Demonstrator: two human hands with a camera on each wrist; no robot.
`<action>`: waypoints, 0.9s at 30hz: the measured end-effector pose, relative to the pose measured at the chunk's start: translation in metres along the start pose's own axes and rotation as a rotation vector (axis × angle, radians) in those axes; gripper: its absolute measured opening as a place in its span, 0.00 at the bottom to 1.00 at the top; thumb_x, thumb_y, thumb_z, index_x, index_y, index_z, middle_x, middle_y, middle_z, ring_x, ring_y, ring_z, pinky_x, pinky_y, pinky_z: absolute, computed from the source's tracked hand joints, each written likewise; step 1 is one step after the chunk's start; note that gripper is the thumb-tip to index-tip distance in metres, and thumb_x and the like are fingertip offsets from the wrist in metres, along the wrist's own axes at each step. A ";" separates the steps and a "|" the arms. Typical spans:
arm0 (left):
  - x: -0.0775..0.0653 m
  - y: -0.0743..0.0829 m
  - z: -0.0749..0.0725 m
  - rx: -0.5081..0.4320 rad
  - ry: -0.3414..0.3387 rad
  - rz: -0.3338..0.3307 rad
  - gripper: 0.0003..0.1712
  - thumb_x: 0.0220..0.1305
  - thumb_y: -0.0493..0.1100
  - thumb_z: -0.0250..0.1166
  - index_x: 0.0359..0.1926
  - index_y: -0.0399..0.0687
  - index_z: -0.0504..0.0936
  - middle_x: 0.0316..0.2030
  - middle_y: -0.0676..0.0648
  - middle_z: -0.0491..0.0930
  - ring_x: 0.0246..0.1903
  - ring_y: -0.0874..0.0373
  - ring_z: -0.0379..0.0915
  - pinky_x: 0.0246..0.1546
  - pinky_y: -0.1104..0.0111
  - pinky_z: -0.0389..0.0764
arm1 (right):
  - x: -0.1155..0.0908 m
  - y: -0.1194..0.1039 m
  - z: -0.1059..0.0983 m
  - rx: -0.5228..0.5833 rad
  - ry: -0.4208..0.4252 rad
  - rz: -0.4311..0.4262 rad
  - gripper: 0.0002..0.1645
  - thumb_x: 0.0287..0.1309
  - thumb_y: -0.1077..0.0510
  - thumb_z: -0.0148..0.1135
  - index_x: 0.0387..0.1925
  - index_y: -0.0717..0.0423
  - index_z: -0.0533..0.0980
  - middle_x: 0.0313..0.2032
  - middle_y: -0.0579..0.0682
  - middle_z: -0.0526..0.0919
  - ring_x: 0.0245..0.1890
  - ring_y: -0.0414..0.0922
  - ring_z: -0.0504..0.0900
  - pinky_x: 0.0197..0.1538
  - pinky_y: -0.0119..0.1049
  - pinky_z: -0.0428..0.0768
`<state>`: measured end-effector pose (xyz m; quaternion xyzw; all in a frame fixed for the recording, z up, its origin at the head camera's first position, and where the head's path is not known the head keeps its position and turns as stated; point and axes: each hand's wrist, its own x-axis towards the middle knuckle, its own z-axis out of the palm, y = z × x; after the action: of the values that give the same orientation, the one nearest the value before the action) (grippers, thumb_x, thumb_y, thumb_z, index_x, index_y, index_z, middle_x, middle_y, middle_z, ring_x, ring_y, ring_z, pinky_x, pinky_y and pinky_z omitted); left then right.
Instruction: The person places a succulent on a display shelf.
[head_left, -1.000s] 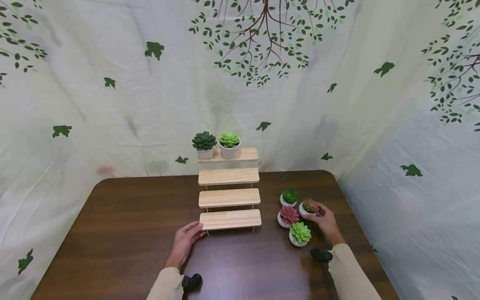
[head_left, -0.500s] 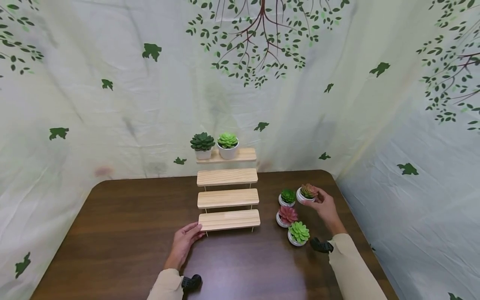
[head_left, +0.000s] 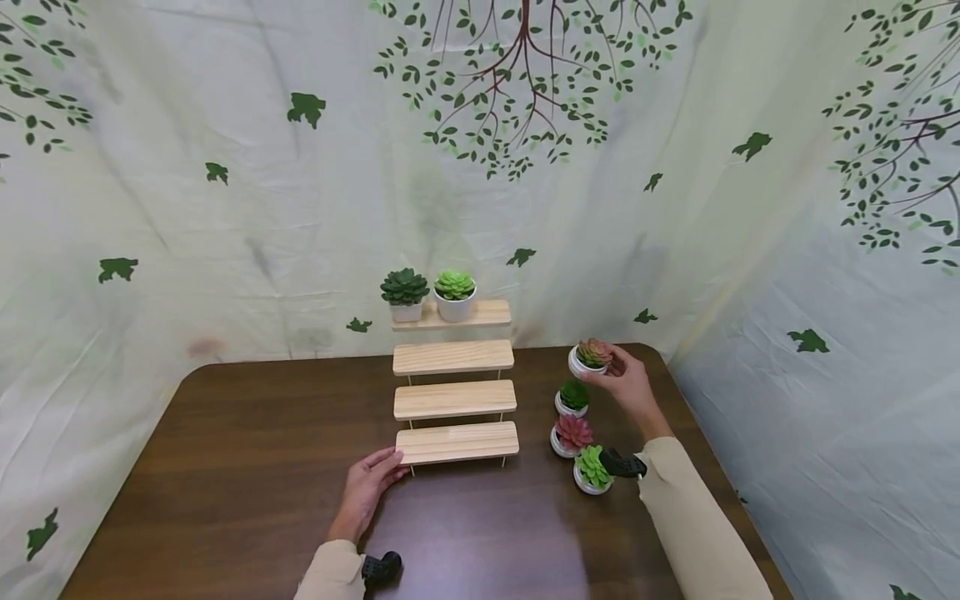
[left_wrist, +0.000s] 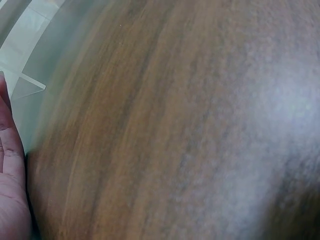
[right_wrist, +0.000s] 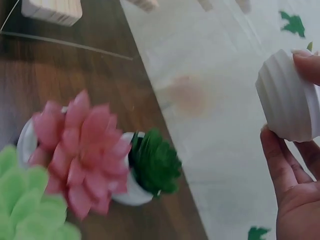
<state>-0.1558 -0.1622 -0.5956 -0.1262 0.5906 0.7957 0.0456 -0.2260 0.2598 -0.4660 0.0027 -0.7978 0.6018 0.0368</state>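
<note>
My right hand (head_left: pixel 626 383) grips a white ribbed pot (right_wrist: pixel 285 100) with a reddish-brown succulent (head_left: pixel 595 352), raised off the table beyond the other pots. Fingers and thumb close round the pot's sides in the right wrist view. My left hand (head_left: pixel 369 487) holds the left front corner of the lowest step of a tiered wooden shelf (head_left: pixel 457 443). In the left wrist view only part of that hand shows at the left edge. On the top step stand a dark green succulent (head_left: pixel 405 287) and a bright green succulent (head_left: pixel 454 286), both in white pots.
Right of the shelf, a dark green succulent (head_left: pixel 574 395), a pink succulent (head_left: pixel 573 432) and a light green succulent (head_left: pixel 592 467) stand in a row of white pots on the brown table (head_left: pixel 262 467). A leaf-patterned curtain (head_left: pixel 315 217) hangs close behind the table.
My right hand has lifted the reddish-brown succulent from beside the other pots and carried it away from me and slightly left. My left hand stays at the shelf's corner.
</note>
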 end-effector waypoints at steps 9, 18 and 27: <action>-0.001 0.000 -0.003 0.016 -0.001 0.008 0.18 0.64 0.34 0.64 0.49 0.22 0.75 0.32 0.49 0.82 0.31 0.60 0.82 0.37 0.71 0.84 | 0.018 -0.025 0.028 0.021 -0.047 -0.006 0.39 0.53 0.58 0.72 0.64 0.61 0.66 0.58 0.62 0.73 0.53 0.50 0.75 0.47 0.24 0.78; 0.000 0.000 -0.003 0.006 0.012 -0.013 0.18 0.64 0.33 0.63 0.50 0.22 0.75 0.32 0.48 0.83 0.31 0.60 0.82 0.39 0.70 0.84 | 0.038 -0.047 0.056 0.048 -0.066 -0.028 0.39 0.51 0.59 0.73 0.63 0.60 0.67 0.56 0.59 0.75 0.53 0.51 0.75 0.50 0.33 0.79; 0.000 0.001 -0.002 0.006 0.001 -0.007 0.20 0.63 0.34 0.64 0.50 0.22 0.74 0.33 0.47 0.84 0.32 0.59 0.82 0.40 0.70 0.84 | 0.061 -0.067 0.078 0.049 -0.063 -0.061 0.39 0.51 0.61 0.73 0.63 0.62 0.67 0.56 0.60 0.74 0.54 0.51 0.75 0.52 0.35 0.78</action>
<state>-0.1556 -0.1640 -0.5952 -0.1284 0.5927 0.7937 0.0484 -0.2875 0.1684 -0.4194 0.0470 -0.7830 0.6195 0.0299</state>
